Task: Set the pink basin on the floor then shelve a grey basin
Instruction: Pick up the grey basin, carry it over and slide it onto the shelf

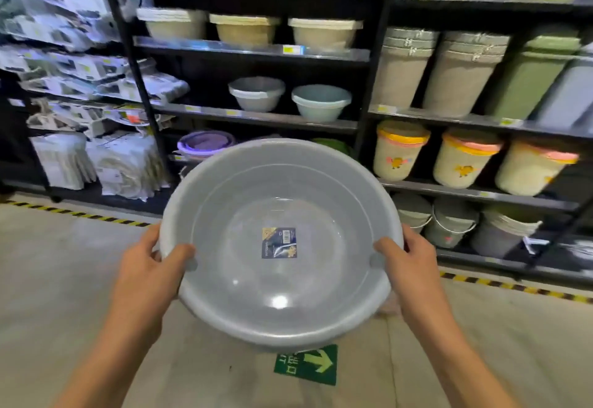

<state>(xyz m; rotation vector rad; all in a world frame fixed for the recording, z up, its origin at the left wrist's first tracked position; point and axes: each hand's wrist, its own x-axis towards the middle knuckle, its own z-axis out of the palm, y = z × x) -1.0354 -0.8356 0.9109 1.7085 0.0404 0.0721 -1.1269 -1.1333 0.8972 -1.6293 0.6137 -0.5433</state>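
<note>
A large round grey basin [244, 305] with a dark label stuck on its bottom fills the middle of the head view, tilted toward me and held above the floor. My left hand [150, 276] grips its left rim, thumb inside. My right hand [407, 266] grips the right rim the same way. Behind it rises the black shelf unit [256, 118], holding a grey basin [256, 94] and a pale blue basin [321, 102] on its middle shelf. A purple basin stack [205, 144] lies one shelf lower. A faint pink patch [390, 308] shows under the basin's right edge; I cannot tell what it is.
Beige basins [245, 30] line the upper shelf. Buckets and bins [462, 160] fill the shelves on the right; packaged goods [80, 70] hang on the left. A yellow-black hazard stripe [80, 214] runs along the floor by the shelves. A green arrow sign [306, 364] is on the floor.
</note>
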